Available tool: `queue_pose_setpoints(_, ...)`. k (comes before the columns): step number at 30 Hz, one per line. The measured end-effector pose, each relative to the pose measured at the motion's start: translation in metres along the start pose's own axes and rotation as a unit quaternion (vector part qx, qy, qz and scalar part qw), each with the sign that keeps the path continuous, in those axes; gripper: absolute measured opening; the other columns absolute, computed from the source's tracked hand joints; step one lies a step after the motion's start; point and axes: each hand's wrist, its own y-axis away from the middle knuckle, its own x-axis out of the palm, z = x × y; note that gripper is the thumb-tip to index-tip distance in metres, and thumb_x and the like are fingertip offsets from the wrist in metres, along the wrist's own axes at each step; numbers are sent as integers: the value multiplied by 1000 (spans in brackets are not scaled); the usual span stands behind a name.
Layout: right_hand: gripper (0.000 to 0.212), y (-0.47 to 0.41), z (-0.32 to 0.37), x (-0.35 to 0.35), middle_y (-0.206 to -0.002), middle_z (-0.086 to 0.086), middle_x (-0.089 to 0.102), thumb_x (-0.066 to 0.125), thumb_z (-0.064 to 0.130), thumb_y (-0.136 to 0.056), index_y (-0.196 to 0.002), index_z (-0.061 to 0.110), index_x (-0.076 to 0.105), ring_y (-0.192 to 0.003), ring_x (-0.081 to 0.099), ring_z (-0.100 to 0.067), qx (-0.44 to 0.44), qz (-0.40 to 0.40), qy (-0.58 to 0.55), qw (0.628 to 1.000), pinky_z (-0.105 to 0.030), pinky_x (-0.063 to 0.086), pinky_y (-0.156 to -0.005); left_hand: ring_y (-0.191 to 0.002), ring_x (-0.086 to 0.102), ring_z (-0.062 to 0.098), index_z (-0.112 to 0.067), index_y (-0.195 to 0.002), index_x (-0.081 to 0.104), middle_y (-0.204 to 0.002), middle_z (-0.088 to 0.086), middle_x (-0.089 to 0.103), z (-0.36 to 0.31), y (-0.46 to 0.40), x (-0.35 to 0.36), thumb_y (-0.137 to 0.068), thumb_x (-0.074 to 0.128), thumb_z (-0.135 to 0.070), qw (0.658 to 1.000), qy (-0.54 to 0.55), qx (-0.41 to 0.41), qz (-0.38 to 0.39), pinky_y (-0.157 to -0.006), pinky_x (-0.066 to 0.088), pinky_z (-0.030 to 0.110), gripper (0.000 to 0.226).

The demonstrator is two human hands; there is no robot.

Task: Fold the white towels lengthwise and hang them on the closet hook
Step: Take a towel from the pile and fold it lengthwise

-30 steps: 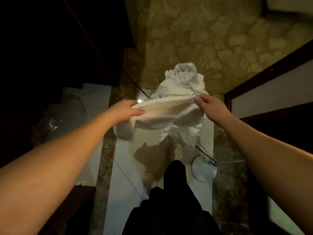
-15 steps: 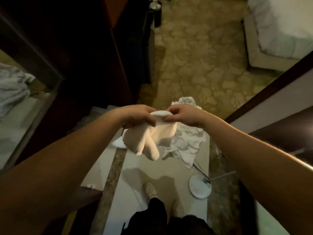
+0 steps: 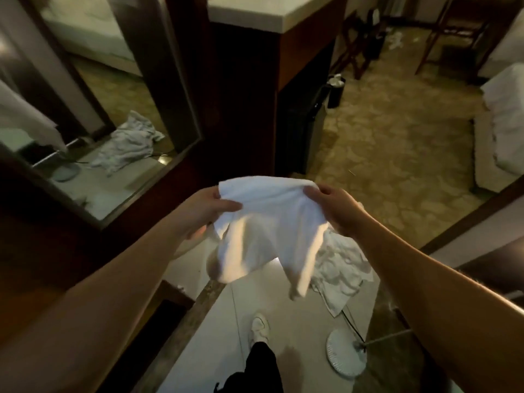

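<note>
Both hands pinch a white towel (image 3: 266,222) by its top edge, left hand (image 3: 205,212) and right hand (image 3: 337,208) stretching it left to right, its folds hanging down above the tiled floor (image 3: 255,302).

The towel (image 3: 266,222) was white, as was the crumpled pile (image 3: 343,270) on the pale floor tiles (image 3: 283,302). The carpet (image 3: 397,143) carried a tan floral pattern. The cabinet (image 3: 243,95) was dark reddish-brown with a cream top. The shoe (image 3: 259,326) was white, the trouser leg (image 3: 261,361) black.
</note>
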Motion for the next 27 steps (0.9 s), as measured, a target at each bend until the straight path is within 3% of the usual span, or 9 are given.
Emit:
queue_pose_setpoints(2, 50, 19, 13, 15, -100, -5, 77, 78, 59, -62, -99, 25, 76, -95, 74, -27, -23, 22, 32, 999, -41, 60, -85, -108, 70, 32, -12, -125, 65, -118, 12, 72, -5, 33, 3, -86, 73, -14, 1000, 26, 16, -1, -95, 55, 48, 40)
queue_pose_setpoints(5, 47, 50, 46, 48, -102, 2, 75, 74, 62, -62, -101, 37, 68, -96, 72, -21, -79, 76, 107, 988, -45, 58, -88, -104, 72, 26, -17, -119, 66, -113, 7, 75, -18, 78, 8, -92, 65, -11, 999, 14, 28, -16, -92, 57, 43, 28)
queue_pose_setpoints(8, 44, 85, 84, 88, -100, 15, 72, 69, 70, -60, -99, 49, 62, -92, 71, -8, -128, 119, 153, 973, -37, 59, -84, -100, 73, 18, -23, -113, 69, -109, 1, 76, -30, 124, 9, -92, 65, -10, 1000, -16, 17, -18, -85, 52, 35, 25)
queue_pose_setpoints(11, 47, 118, 115, 128, -105, 13, 72, 71, 67, -63, -103, 46, 61, -96, 71, -11, -156, 157, 162, 962, -39, 59, -87, -97, 73, 16, -24, -109, 72, -106, 1, 77, -39, 174, 2, -92, 65, -11, 998, -52, 4, -31, -80, 51, 31, 23)
queue_pose_setpoints(15, 20, 154, 145, 181, -97, 13, 70, 69, 59, -79, -93, 47, 62, -90, 69, -11, -179, 180, 233, 939, -43, 59, -90, -98, 71, 12, -29, -109, 72, -105, -4, 76, -42, 245, -14, -90, 65, -10, 991, -109, 8, -71, -89, 51, 33, 28)
queue_pose_setpoints(18, 19, 188, 157, 229, -93, 13, 70, 71, 58, -79, -90, 43, 65, -87, 67, -8, -206, 198, 272, 919, -42, 58, -87, -99, 72, 17, -26, -110, 73, -104, -2, 76, -34, 303, -31, -88, 65, -10, 987, -130, 3, -99, -93, 53, 38, 29)
queue_pose_setpoints(21, 18, 233, 164, 282, -90, 17, 71, 71, 58, -80, -91, 44, 67, -84, 67, -2, -232, 230, 289, 900, -33, 56, -76, -92, 73, 15, -26, -106, 72, -99, -2, 77, -17, 369, -52, -88, 64, -9, 984, -139, -12, -107, -84, 55, 34, 25)
queue_pose_setpoints(24, 16, 283, 164, 335, -89, 19, 69, 65, 59, -86, -90, 43, 67, -80, 64, 3, -273, 223, 309, 883, -28, 48, -68, -90, 73, 11, -29, -106, 70, -96, -6, 76, 7, 438, -71, -85, 67, -16, 979, -163, -24, -117, -79, 52, 30, 24)
queue_pose_setpoints(27, 18, 332, 163, 384, -91, 12, 72, 61, 56, -91, -96, 40, 67, -78, 68, -2, -285, 181, 235, 912, -31, 55, -72, -92, 73, 14, -34, -105, 70, -97, -7, 76, 38, 509, -91, -79, 72, -23, 973, -164, -31, -161, -82, 53, 35, 28)
